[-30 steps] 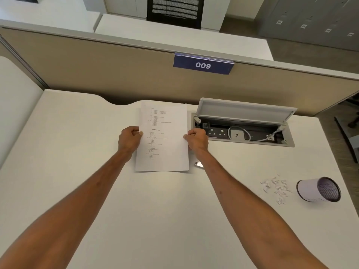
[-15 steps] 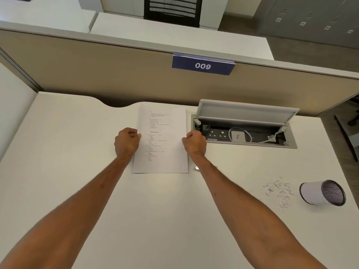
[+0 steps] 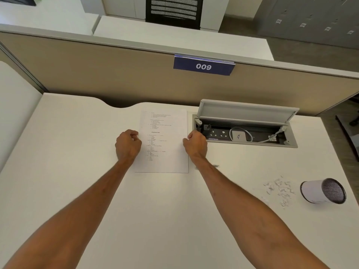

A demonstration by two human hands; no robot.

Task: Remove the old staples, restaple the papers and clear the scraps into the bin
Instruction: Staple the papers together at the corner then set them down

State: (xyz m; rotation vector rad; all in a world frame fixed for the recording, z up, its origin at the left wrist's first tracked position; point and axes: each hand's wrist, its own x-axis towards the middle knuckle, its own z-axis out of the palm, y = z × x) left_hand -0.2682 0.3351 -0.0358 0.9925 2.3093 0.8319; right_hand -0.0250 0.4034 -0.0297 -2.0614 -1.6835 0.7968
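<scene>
The printed papers (image 3: 165, 144) lie flat on the white desk (image 3: 77, 152), top edge toward the partition. My left hand (image 3: 128, 145) grips their left edge with curled fingers. My right hand (image 3: 195, 145) grips the right edge the same way. A small metal object (image 3: 214, 166), mostly hidden behind my right forearm, lies just right of the papers' lower corner. A scatter of white paper scraps (image 3: 278, 189) sits at the right. Beside them a small white bin (image 3: 322, 191) lies on its side, its mouth facing right.
An open cable box (image 3: 246, 133) with sockets, a charger and cords is set into the desk right of the papers. A beige partition (image 3: 116, 74) with a blue "009" label (image 3: 203, 66) closes off the far edge. The desk's right edge drops to the floor.
The papers went from held tilted up off the desk to lying flat on it. Both hands came down with them and still hold the side edges.
</scene>
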